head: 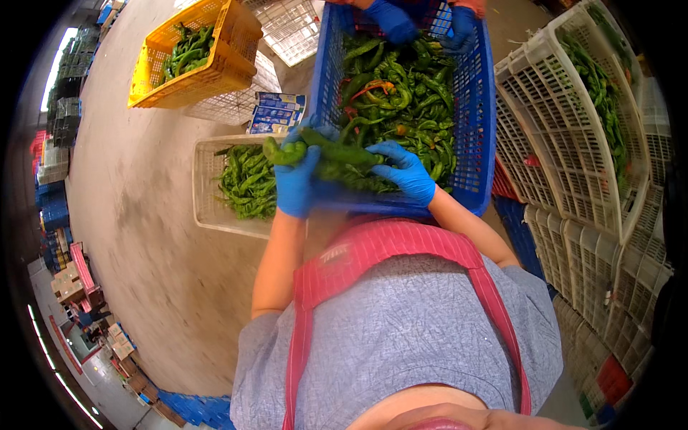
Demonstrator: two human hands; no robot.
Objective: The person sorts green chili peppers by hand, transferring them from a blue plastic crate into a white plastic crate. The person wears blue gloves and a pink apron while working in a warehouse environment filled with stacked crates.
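My left hand [297, 185], in a blue glove, grips green peppers; a curled pepper [283, 153] sticks out over the thumb side. A long green pepper [341, 152] stretches from it to my right hand [407, 173], also blue-gloved, whose thumb and fingers pinch its stem end. Motion blurs the peppers between the hands. Both hands are above the near left part of a large blue plastic crate [473, 172]. Many green peppers [424, 102] fill the crate's bottom, with a few reddish ones [376, 87] among them.
Another person's blue-gloved hands [395, 22] reach in at the crate's far end. A whitish crate [207, 215] with green peppers stands to the left, below a yellow crate [161, 88] holding more. Stacked white crates [564, 123] rise on the right. Flattened printed cardboard [277, 113] lies nearby.
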